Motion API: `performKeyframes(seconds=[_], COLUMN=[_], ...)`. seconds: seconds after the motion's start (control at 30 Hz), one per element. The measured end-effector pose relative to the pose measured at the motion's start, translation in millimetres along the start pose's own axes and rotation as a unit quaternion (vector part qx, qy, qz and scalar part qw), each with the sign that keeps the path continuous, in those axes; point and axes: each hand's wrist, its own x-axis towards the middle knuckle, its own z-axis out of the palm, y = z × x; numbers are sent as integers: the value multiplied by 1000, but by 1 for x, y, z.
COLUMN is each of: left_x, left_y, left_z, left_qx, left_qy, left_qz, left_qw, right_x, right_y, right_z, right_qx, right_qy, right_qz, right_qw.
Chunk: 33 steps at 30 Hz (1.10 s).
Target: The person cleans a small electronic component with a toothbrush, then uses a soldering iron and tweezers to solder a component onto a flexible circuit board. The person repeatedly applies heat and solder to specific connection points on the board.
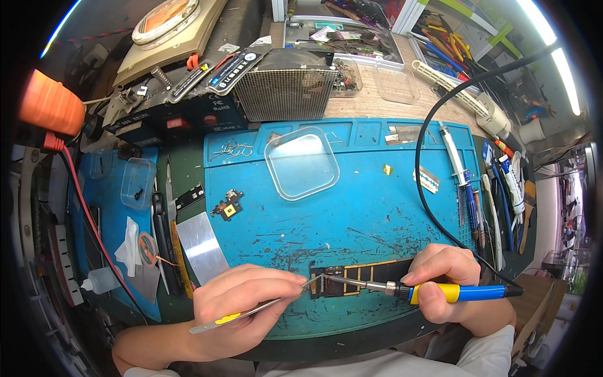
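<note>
Cluttered counter: at frame centre a clear square lid lies empty on the blue mat; below, left hand pinches tweezers, right hand grips a soldering iron.

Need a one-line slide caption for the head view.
Left hand holds metal tweezers and right hand a yellow-and-blue soldering iron over a black flex circuit strip on a blue silicone mat.

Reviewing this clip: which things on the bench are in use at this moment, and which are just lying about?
In use:
left hand holding tweezers
right hand holding soldering iron
circuit board under both tips
blue mat beneath it

Lying about:
clear plastic lid
syringe
small loose part
metal plate
small squeeze bottle
</note>
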Motion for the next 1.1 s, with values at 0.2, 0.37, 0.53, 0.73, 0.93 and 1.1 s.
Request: performKeyframes(seconds=[0.2,0.37,0.53,0.73,0.93,1.1], left_x=[0,-2,-2,-2,-2,-3], left_y=[1,-1,-1,-1,-1,-1], left_z=[0,0,0,-1,0,0], left_qx=[-3,-3,0,4,5,3], left_qy=[1,2,0,-3,1,4], left_qz=[-6,-4,-3,-5,-7,-9], left_qw=[1000,1000,1000,1000,1000,1000], right_x=[0,1,1,1,1,-2], right_y=[-1,0,-1,0,0,2], right_z=[0,1,0,0,0,3], right_qx=[0,-4,-5,-3,-1,-8], right_qy=[4,4,4,4,3,23], right_qz=[-1,-5,-2,-1,1,-36], right_qw=[1000,1000,1000,1000,1000,999])
